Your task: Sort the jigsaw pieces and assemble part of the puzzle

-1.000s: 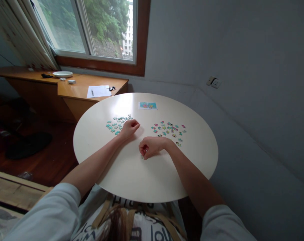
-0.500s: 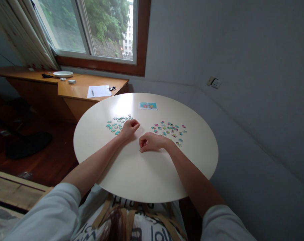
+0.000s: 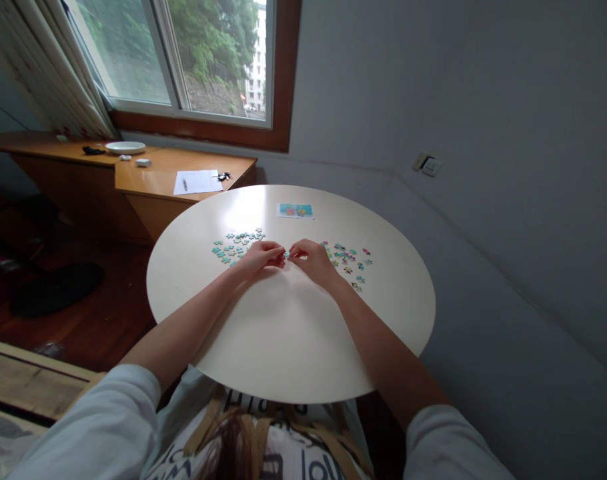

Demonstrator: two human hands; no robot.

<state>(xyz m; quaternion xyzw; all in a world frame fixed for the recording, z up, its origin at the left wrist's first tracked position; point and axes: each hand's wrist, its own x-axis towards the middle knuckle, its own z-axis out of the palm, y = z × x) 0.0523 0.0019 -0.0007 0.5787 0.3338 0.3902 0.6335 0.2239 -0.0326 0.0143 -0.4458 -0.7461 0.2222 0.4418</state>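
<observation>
Over the middle of the round white table, my left hand (image 3: 262, 256) and my right hand (image 3: 311, 259) meet fingertip to fingertip. A small teal jigsaw piece (image 3: 286, 255) shows between them, and both hands pinch at it. My fingers cover most of it, so I cannot tell whether it is one piece or more. Beside my left hand lies a group of teal jigsaw pieces (image 3: 226, 253), partly behind the wrist. To the right of my right hand, mixed pink, yellow and teal jigsaw pieces (image 3: 347, 256) are scattered, some hidden by that hand.
A small colourful picture card (image 3: 295, 211) lies near the far edge of the white table (image 3: 283, 340). Behind on the left, a wooden desk (image 3: 158, 175) carries a sheet of paper (image 3: 197, 182), keys (image 3: 224, 176) and a white plate (image 3: 126, 147). A wall rises on the right.
My right hand has moved up and away from a spot nearer me on the table, coming to my left hand. The left hand has turned slightly and shifted a little to the right.
</observation>
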